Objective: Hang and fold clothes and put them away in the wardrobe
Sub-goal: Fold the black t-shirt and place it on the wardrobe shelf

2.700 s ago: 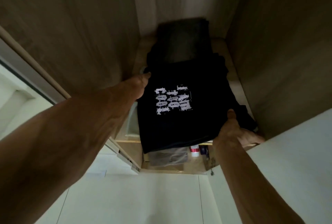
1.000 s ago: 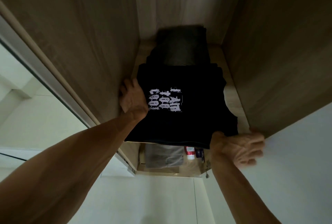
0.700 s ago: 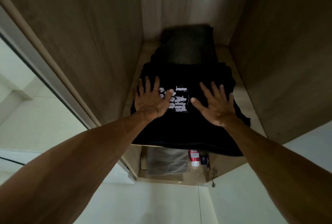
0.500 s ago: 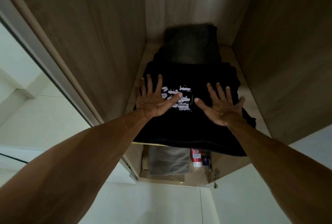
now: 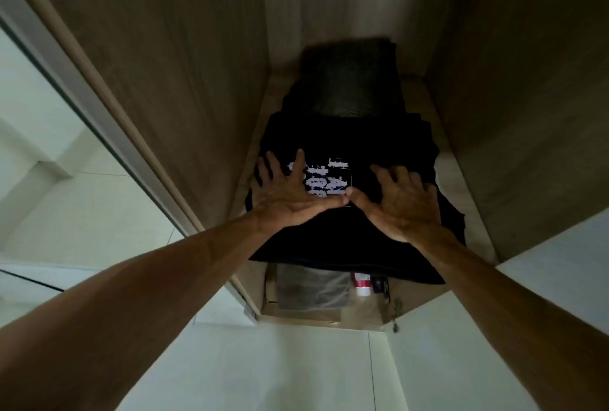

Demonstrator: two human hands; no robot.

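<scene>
A folded black T-shirt [image 5: 349, 143] with a white print lies on a wooden wardrobe shelf [image 5: 451, 173]; its front edge hangs over the shelf lip. My left hand [image 5: 290, 196] rests flat on its left part, fingers spread. My right hand [image 5: 402, 203] rests on its right part, fingers slightly curled. The thumbs nearly touch over the print. Neither hand grips the cloth. Behind the shirt sits a folded dark grey garment [image 5: 352, 81] against the back wall.
Wooden side walls [image 5: 184, 64] close in the narrow compartment left and right. Below the shelf lie a folded grey garment [image 5: 311, 288], a red-and-white container [image 5: 361, 283] and small dark items. White floor and a white door panel [image 5: 560, 279] lie nearer me.
Earlier both hands held the shirt by its sides and set it on the shelf. They then moved on top of it; since half a second ago the thumbs came together and the right fingers curled.
</scene>
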